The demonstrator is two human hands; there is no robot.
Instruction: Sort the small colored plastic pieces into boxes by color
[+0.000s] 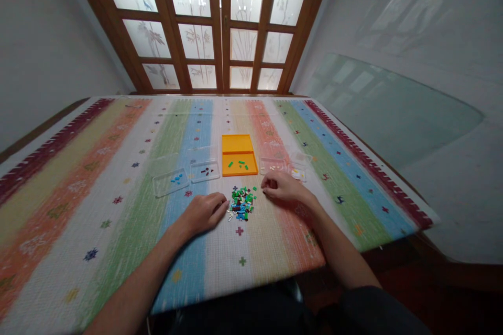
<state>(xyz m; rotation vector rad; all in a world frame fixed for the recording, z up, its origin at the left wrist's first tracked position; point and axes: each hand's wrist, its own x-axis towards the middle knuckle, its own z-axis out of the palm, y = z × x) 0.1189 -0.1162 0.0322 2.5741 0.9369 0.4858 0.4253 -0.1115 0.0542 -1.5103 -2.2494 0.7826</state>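
A small pile of tiny mixed-colour pieces (pixel 241 204), mostly green and blue, lies on the striped tablecloth (pixel 118 193). My left hand (pixel 204 212) rests on the cloth just left of the pile, fingers curled loosely toward it. My right hand (pixel 281 186) sits just right of the pile with its fingers bent inward in a pinch; what they hold is too small to see. Behind the pile stands an open orange box (pixel 238 155) holding a few green pieces.
Clear plastic boxes flank the orange one: one with blue pieces (pixel 170 181), one with dark red pieces (pixel 204 170), one with white pieces (pixel 272 165) and one with yellowish pieces (pixel 298 171). A wooden-framed window (pixel 223 21) backs the table. The table edge runs along the right.
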